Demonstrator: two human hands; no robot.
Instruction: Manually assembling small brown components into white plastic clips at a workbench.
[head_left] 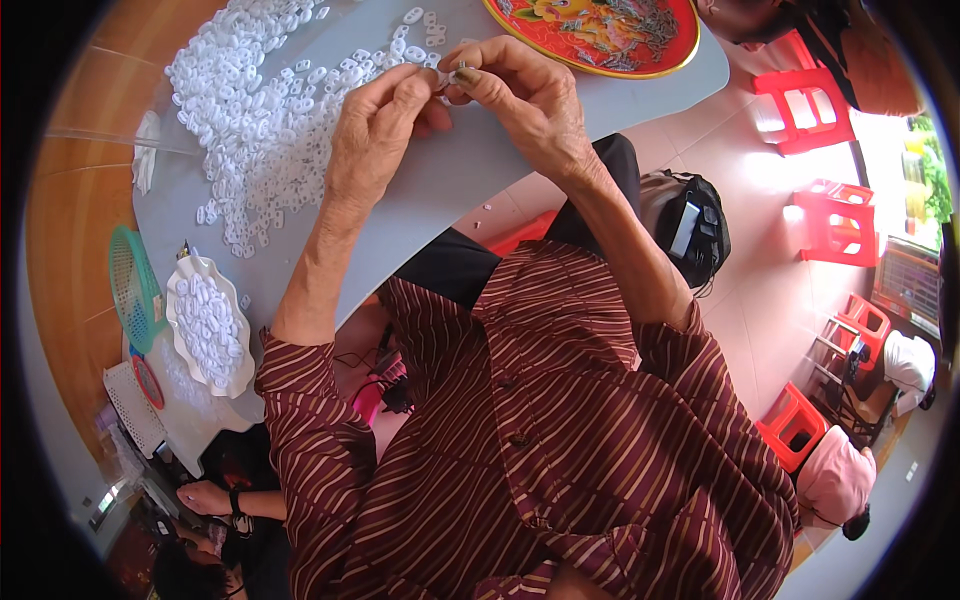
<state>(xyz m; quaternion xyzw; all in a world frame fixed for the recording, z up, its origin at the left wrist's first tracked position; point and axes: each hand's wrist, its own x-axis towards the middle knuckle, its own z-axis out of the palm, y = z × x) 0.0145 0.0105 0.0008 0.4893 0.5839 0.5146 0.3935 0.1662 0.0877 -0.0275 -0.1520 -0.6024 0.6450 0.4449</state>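
Note:
My left hand point(380, 125) and my right hand point(525, 100) meet fingertip to fingertip above the grey table point(470, 170). Between them they pinch a small white plastic piece point(452, 76); a tiny metal part seems pressed against it, too small to tell. A big heap of the same white plastic pieces point(265, 110) spreads over the table just left of my left hand. Further left, near the table's edge, a white scalloped dish point(208, 325) holds several more of these pieces.
A red tray with a floral pattern point(600, 35) holding small metal parts lies beyond my right hand. A green basket point(132, 285) and a white basket point(135, 405) stand at the left. Another person's hands point(205, 497) work lower left. Red stools point(800, 100) stand on the floor at right.

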